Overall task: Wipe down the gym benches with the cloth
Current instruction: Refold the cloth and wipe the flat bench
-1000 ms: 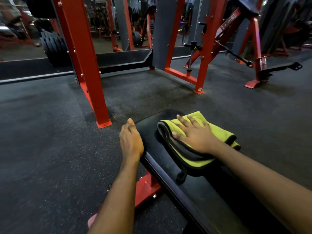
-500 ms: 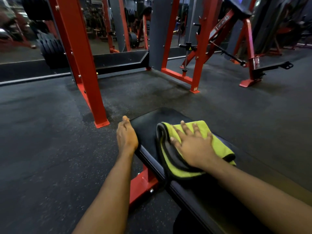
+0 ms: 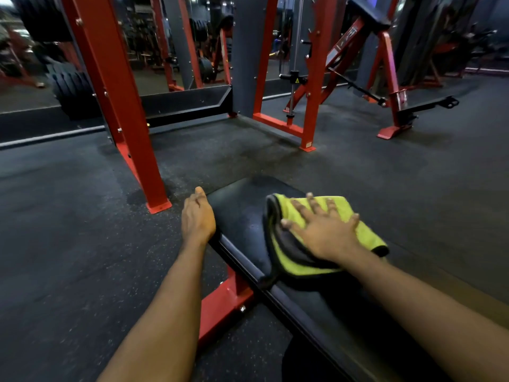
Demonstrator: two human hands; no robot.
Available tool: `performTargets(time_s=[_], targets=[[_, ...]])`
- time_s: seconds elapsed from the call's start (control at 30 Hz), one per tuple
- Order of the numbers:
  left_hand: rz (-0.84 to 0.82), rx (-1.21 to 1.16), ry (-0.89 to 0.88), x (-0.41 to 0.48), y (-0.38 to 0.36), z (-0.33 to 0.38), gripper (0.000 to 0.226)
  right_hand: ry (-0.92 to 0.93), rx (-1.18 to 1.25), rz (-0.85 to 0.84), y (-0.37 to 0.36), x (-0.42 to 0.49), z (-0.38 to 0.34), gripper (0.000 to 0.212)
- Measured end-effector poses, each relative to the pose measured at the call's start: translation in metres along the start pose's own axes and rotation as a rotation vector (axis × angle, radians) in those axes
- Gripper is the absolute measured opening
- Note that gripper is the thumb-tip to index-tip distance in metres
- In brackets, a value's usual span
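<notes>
Mid-wipe at bench [image 3: 239,213] far end: right hand [image 3: 325,232] flat, fingers spread, pressing cloth [image 3: 292,267] down. Left hand [image 3: 197,219] resting on bench edge, holding nothing. Likely left: bare strip beside cloth, other benches.

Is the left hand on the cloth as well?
No, the left hand rests at the left edge of the bench, clear of the cloth, which only the right hand presses flat.
</notes>
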State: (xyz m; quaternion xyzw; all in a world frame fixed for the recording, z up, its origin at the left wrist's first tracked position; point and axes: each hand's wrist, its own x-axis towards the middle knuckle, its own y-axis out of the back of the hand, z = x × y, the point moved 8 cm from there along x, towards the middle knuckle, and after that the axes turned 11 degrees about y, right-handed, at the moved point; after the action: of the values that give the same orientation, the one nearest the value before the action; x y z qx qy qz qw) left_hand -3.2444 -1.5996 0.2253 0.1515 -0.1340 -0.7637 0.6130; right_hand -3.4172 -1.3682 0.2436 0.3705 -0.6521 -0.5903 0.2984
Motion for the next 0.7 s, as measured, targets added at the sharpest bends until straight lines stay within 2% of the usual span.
performTargets(time_s=[0.1,0.17,0.2,0.37,0.57,0.7], targets=[[0.009,0.066,0.0,0.003,-0.003,0.0,0.061,-0.161,0.11,-0.019,0.009,0.016,0.06,0.087],[0.022,0.065,0.004,0.006,-0.004,-0.002,0.059,-0.194,0.181,-0.042,0.013,0.018,0.087,0.105],[0.026,0.052,0.002,0.007,-0.004,-0.003,0.058,-0.185,0.199,-0.056,0.013,0.016,0.094,0.109],[0.061,0.016,-0.03,0.007,-0.005,-0.007,0.052,-0.21,0.18,-0.078,0.011,0.026,0.097,0.085],[0.063,0.015,-0.043,0.008,-0.004,-0.006,0.052,-0.109,0.165,-0.078,0.016,0.104,0.044,0.084],[0.058,-0.027,-0.037,0.005,-0.002,-0.007,0.05,-0.041,0.155,-0.033,0.016,0.092,0.046,0.082]])
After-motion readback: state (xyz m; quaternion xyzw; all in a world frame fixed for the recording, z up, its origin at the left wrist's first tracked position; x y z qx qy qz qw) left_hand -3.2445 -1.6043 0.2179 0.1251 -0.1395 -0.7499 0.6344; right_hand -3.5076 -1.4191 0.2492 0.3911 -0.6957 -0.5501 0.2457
